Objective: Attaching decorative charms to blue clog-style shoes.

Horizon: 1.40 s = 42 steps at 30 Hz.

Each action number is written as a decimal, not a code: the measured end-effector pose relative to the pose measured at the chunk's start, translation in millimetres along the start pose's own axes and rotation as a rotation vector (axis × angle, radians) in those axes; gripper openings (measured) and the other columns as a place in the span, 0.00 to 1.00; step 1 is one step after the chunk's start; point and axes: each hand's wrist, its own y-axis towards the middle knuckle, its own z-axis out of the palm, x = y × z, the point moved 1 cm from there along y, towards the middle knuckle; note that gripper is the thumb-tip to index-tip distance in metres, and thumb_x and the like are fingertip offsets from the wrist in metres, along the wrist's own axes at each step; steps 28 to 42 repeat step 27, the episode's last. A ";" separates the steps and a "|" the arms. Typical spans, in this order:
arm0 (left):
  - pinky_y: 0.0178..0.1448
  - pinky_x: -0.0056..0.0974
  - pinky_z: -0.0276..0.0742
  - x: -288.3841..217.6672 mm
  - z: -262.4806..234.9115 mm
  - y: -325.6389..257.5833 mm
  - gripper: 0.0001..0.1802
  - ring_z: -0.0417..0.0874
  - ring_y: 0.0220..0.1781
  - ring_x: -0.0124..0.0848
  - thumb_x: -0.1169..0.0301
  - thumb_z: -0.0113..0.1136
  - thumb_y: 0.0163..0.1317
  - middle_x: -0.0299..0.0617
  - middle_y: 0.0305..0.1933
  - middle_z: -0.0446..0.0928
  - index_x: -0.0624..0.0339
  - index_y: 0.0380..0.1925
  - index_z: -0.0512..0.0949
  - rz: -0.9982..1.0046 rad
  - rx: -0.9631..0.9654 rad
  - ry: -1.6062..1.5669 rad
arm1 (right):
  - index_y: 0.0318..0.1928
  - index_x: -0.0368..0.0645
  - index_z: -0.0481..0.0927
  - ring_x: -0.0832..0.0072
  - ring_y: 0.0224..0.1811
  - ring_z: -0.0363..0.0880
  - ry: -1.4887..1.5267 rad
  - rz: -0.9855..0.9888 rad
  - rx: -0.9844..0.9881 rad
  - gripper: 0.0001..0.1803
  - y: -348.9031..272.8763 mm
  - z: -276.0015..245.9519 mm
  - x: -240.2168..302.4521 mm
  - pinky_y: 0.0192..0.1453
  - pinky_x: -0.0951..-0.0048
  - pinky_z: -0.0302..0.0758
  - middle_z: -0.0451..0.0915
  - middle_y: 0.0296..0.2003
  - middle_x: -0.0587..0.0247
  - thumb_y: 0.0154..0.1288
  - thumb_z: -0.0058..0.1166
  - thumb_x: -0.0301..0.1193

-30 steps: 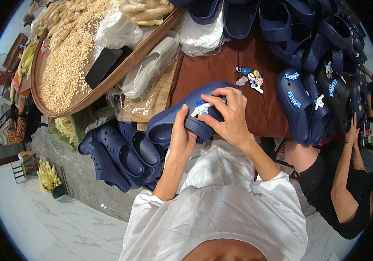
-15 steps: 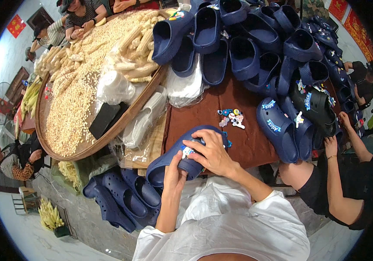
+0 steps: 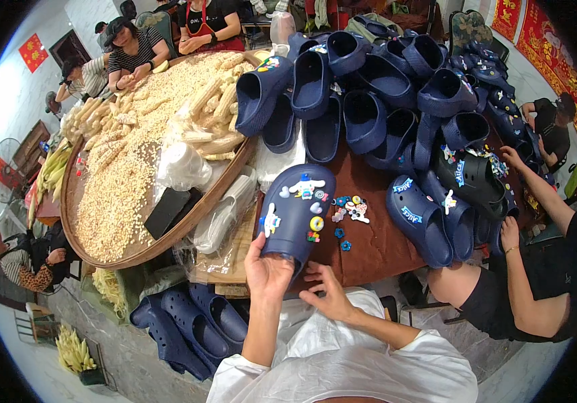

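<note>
My left hand (image 3: 268, 272) grips a navy foam clog (image 3: 288, 235) by its opening. The clog is tilted with its toe up and its top facing me. Long-eared white character charms (image 3: 310, 187), hearts, a swirl and other colourful charms are fixed on it. Beside the clog's lower end is my right hand (image 3: 328, 293), its fingers apart and loosely bent, with nothing visible in them. On the brown cloth (image 3: 376, 252) just right of the clog lie a cluster of small charms (image 3: 352, 209) and two blue flower charms (image 3: 343, 240).
A heap of navy clogs (image 3: 369, 114) covers the table's back. Decorated navy clogs (image 3: 426, 228) and a black clog (image 3: 480, 181) stand at right, by another person's hand (image 3: 510, 235). A round wooden-rimmed tray (image 3: 137, 256) of corn lies left; more clogs (image 3: 194, 322) are below it.
The clog has been raised and turned toe-up, now showing its charms. My right hand has left its top and moved down beside its lower end. My left hand now grips the opening.
</note>
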 end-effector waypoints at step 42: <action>0.58 0.41 0.81 -23.1 -70.0 -25.5 0.19 0.82 0.54 0.36 0.68 0.54 0.69 0.45 0.53 0.79 0.59 0.59 0.70 0.029 -0.108 0.785 | 0.52 0.25 0.68 0.67 0.32 0.83 -0.285 -0.213 -0.680 0.39 245.7 -204.0 104.4 0.29 0.70 0.81 0.80 0.35 0.50 0.61 0.63 0.52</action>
